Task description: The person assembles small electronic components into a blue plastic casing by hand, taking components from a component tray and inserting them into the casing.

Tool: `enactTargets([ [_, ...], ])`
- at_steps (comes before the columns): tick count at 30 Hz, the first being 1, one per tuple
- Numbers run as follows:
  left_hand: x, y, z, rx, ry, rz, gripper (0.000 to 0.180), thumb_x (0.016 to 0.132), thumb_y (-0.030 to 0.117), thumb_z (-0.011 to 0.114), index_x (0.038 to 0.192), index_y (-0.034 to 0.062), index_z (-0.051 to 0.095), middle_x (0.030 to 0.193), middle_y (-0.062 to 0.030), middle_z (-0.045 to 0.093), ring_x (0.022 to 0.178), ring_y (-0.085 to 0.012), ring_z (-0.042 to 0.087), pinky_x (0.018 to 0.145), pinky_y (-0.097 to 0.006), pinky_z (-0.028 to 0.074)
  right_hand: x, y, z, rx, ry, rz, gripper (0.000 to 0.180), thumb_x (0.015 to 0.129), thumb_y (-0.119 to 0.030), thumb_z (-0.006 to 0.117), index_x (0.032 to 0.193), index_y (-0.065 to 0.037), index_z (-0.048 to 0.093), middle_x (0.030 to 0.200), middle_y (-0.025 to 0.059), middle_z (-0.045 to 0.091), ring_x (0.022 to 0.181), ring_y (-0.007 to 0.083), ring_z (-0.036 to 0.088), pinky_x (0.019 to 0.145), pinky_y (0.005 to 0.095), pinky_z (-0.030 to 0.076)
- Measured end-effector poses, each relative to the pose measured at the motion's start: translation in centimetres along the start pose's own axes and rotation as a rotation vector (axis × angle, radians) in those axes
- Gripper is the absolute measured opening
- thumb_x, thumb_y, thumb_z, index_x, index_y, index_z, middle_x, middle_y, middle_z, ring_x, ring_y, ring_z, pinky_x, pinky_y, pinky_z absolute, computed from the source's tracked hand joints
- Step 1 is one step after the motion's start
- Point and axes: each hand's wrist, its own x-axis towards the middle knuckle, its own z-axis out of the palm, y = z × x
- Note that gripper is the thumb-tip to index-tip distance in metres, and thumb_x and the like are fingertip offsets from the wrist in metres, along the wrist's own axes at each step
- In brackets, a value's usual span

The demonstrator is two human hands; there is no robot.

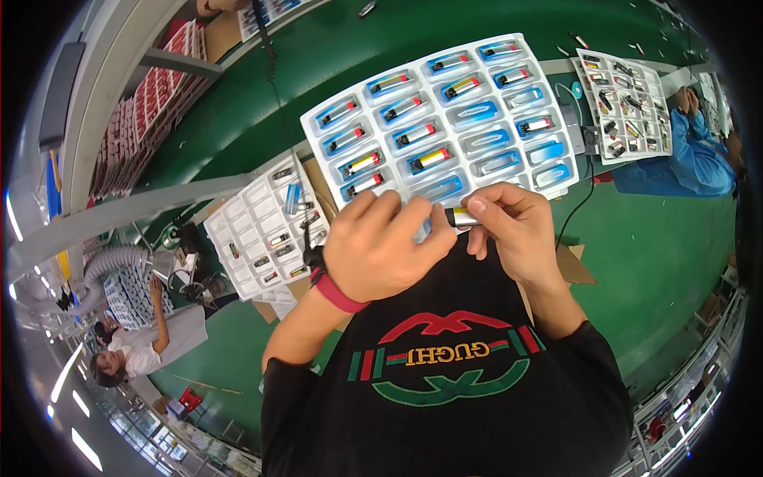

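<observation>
My right hand (517, 230) pinches a small cylindrical battery (461, 216) with a yellow and silver body and a black end, between thumb and fingers. Curled in close beside it is my left hand (381, 248), with its fingertips at the battery's black end. A bit of pale blue shows below those fingers, too hidden to name. Just beyond both hands lies a white moulded tray (520, 46). Many of its blue-lined pockets hold batteries with red or yellow bands and black ends, such as one battery (429, 160). Several pockets at the right and near side hold only blue pieces.
At the left stands another white tray (238, 215) with scattered small parts. A third tray (628, 103) of loose parts lies at the far right, near a person in blue (699, 159). Stacked red-and-white trays (151, 111) fill the upper left. A black cable (579, 211) hangs right of the main tray.
</observation>
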Motion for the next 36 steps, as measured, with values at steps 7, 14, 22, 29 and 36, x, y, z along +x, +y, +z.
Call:
enactTargets([
  [7,4.5,-2.3,6.9,-0.386,-0.061,-0.194,0.017,0.077,0.008,0.062,0.093,0.0093,0.068,0.073,-0.0051,0.058,0.058,-0.0227,0.058,0.05,-0.032,0.047,1.0,2.9,-5.8,-0.352,0.189,-0.05,0.018,0.088,-0.014,0.065,0.092,0.004,0.064,0.065,0.0048,0.061,0.054,0.0091,0.058,0.048,0.0212,0.045],
  [14,8.3,-5.2,20.3,-0.169,-0.236,-0.139,0.018,0.082,0.012,0.062,0.097,0.004,0.066,0.087,-0.0135,0.065,0.083,-0.0332,0.06,0.078,-0.042,0.048,1.0,2.3,-8.2,-0.307,0.367,-0.159,0.02,0.087,-0.009,0.064,0.103,0.004,0.062,0.074,0.0041,0.063,0.064,0.0077,0.056,0.061,0.0214,0.045],
  [22,10.0,-4.3,19.7,-0.419,-0.423,-0.409,0.041,0.069,0.012,0.077,0.107,0.0039,0.065,0.097,-0.0221,0.061,0.096,-0.0356,0.059,0.086,-0.041,0.05,0.5,1.9,-10.1,-0.134,0.436,-0.263,0.028,0.083,-0.003,0.067,0.109,0.005,0.061,0.086,0.0044,0.064,0.074,0.0081,0.057,0.066,0.0221,0.046],
  [29,9.9,-4.4,18.6,-0.376,-0.457,-0.457,0.057,0.067,0.015,0.079,0.118,0.0015,0.059,0.098,-0.0119,0.06,0.09,-0.0277,0.062,0.081,-0.035,0.051,1.6,-0.5,-8.0,0.025,0.374,-0.374,0.023,0.084,-0.005,0.066,0.105,0.004,0.063,0.083,0.0043,0.063,0.07,0.0085,0.057,0.061,0.0213,0.044],
  [36,4.8,-1.9,9.4,-1.485,0.08,-0.771,0.044,0.071,-0.015,0.067,0.112,-0.0044,0.057,0.11,-0.0154,0.06,0.099,-0.0206,0.061,0.086,-0.031,0.053,1.1,-2.3,-4.7,-0.057,0.388,-0.583,0.024,0.084,-0.006,0.068,0.105,0.003,0.061,0.079,0.0015,0.06,0.065,0.0053,0.052,0.057,0.0179,0.04],
])
